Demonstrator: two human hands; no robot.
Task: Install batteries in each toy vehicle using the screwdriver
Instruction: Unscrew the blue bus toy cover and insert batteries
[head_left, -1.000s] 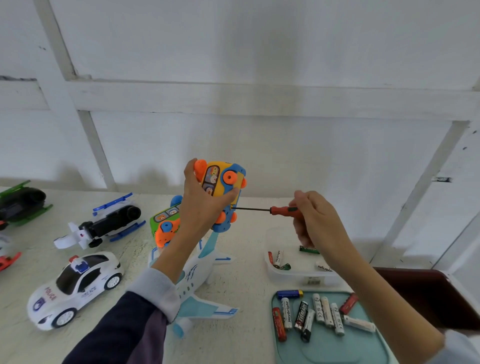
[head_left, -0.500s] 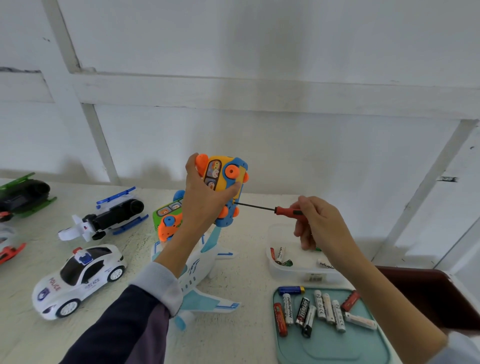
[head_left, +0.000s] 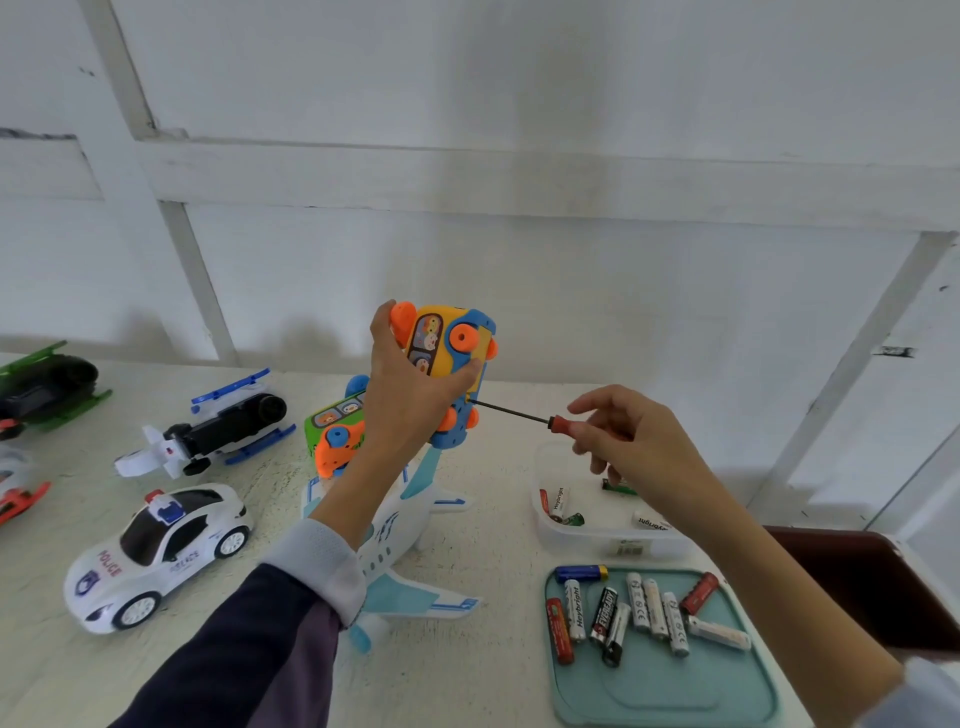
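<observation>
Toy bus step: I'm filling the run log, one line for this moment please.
left hand holds toy bus | right hand pinches screwdriver | tip at bus underside | batteries wait on tray

Single view only, head-worn, wide-angle. Camera looked forward and slightly down across white table (head_left: 498, 519) toward white panelled wall (head_left: 519, 260), which filled upper half. Both forearms entered from bottom edge; left hand (head_left: 410, 400) and right hand (head_left: 631, 436) sat near, about frame centre. Straight wall battens bowed near edges. No second view shared scene.
</observation>
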